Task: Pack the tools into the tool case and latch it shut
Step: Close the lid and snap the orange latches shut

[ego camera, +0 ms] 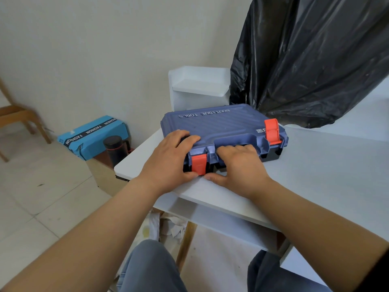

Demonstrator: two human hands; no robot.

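Note:
A blue tool case (223, 125) with its lid down lies on the white table (315, 175). Its left red latch (199, 164) is folded down over the front edge. The right red latch (272, 131) is flipped up onto the lid. My left hand (168, 159) grips the case's front left corner, fingers on the lid and thumb below the left latch. My right hand (237, 165) holds the front edge at the handle recess, fingers curled on top and thumb beside the left latch. No tools are visible outside the case.
A black plastic bag (311, 60) hangs over the table's back right. A white shelf unit (200, 87) stands behind the case. On the floor to the left are a blue cardboard box (92, 133), a black flask (114, 150) and a wooden chair (19, 121).

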